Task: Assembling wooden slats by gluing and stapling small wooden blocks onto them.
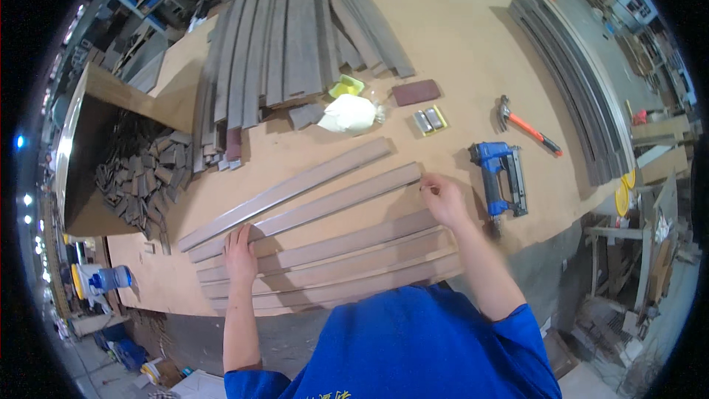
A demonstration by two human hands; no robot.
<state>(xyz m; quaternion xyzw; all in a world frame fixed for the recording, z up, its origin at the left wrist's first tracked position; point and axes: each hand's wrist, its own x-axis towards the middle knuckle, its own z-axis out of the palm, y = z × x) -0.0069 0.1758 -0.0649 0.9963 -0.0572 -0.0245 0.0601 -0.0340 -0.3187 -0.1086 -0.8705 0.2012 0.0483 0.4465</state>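
Several long brown wooden strips lie side by side on the board-topped table before me. My left hand (240, 253) grips the second wooden strip (336, 201) from the far side near its left end, fingers over its edge. At that strip's right end is my right hand (444, 201), its fingers curled in a pinch; whatever is between them is too small to make out. Just beyond lies another strip (288, 191), apart from the held one. Nearer my body are more strips (354, 249). A blue nail gun (496, 177) lies to the right of my right hand.
A hammer (528, 127) with an orange handle, boxed staples (430, 121), a maroon pad (416, 92) and a white bag (348, 114) lie farther back. Grey planks (284, 37) are piled behind. An open box (111, 96) of short offcuts stands left; long dark strips (565, 81) line the right edge.
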